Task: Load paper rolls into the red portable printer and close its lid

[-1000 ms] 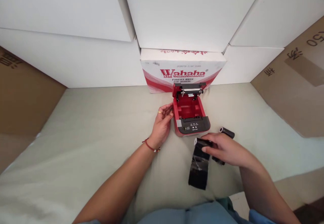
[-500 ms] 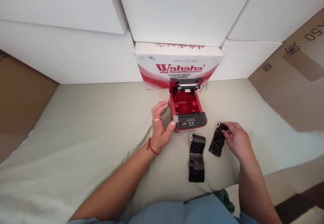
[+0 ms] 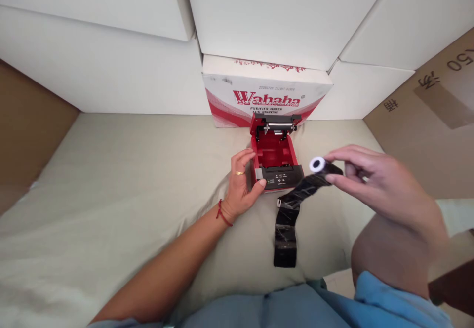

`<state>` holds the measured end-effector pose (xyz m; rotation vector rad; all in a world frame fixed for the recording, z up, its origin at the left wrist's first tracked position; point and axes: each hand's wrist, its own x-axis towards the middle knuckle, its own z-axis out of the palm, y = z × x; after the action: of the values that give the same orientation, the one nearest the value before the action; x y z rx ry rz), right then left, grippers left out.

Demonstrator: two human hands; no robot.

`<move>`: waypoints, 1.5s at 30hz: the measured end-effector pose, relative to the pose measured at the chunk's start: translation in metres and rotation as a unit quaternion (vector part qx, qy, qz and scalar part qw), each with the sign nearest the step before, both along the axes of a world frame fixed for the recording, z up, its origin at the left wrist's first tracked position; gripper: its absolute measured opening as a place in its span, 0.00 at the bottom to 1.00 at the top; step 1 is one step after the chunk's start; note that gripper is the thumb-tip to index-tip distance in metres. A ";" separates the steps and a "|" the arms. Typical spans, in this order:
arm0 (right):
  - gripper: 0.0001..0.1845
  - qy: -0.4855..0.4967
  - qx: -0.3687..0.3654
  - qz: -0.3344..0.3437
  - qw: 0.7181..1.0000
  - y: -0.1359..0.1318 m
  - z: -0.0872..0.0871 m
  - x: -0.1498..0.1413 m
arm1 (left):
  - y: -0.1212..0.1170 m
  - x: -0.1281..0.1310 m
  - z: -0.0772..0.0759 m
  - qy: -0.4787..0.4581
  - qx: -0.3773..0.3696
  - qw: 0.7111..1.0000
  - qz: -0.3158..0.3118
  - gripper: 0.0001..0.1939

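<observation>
A small red and black printer (image 3: 279, 179) sits with its lid raised, and its red roll bay is bare inside. My left hand (image 3: 242, 182) holds its front left corner, fingers along the left side and thumb at the front edge. Between the thumb and fingers of my right hand (image 3: 370, 180) is a black paper roll (image 3: 331, 168) with a white core. It is held up off the cloth, to the right of the printer, its loose strip hanging down to the left. A second black paper roll (image 3: 286, 234) lies unrolled on the cloth, its top partly covered by that strip.
A white and red Wahaha water carton (image 3: 266, 88) stands right behind the printer. White boxes (image 3: 289, 17) form a wall at the back. Brown cardboard (image 3: 440, 81) borders the right side, with more (image 3: 33, 120) at the left. Pale green cloth (image 3: 148, 170) covers the surface.
My right hand has lifted its black roll off the cloth, up and toward the camera, its strip now trailing over the other roll. My left hand has closed in against the printer.
</observation>
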<state>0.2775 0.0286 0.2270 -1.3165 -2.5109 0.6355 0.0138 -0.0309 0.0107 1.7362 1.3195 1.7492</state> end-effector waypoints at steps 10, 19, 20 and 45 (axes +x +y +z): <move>0.20 -0.249 0.069 0.048 0.965 0.029 -0.057 -0.119 | -0.005 -0.001 0.004 0.062 0.080 0.994 0.049 0.34; 0.20 -0.316 0.069 0.028 0.946 0.046 -0.062 -0.131 | -0.010 0.010 0.001 0.165 0.139 0.976 -0.008 0.26; 0.20 -0.318 0.070 0.025 0.945 0.049 -0.064 -0.130 | -0.009 0.011 0.001 0.168 0.138 0.976 -0.004 0.25; 0.19 -0.250 0.041 0.101 0.962 0.062 -0.078 -0.107 | -0.009 0.015 0.003 0.202 0.150 0.967 0.032 0.18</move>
<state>0.1707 0.0908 0.1494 -1.3324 -3.0648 0.2484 0.0288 -0.0396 0.0138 2.3422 1.3261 1.7651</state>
